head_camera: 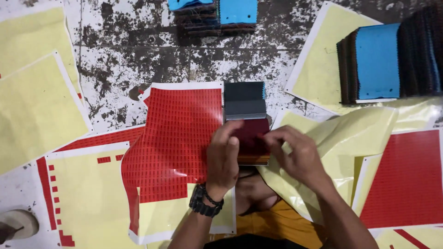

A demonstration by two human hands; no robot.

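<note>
Seated on a stained floor (138, 60), a person works at a stack of fabric swatches (247, 122) at centre frame. The left hand (224, 157), a black bracelet (203, 202) at its wrist, grips the stack's dark red top piece along its 9 o'clock edge; the right hand (297, 154) pinches the 3 o'clock edge. A sheet of red stickers (177, 133) lies touching at 9 o'clock, crumpled yellow backing paper (355, 133) at 3 o'clock. More swatch stacks (392, 60) sit at 2 o'clock.

Dark red fabric swatch (250, 136) atop a small stack (245, 102), flat.
</note>
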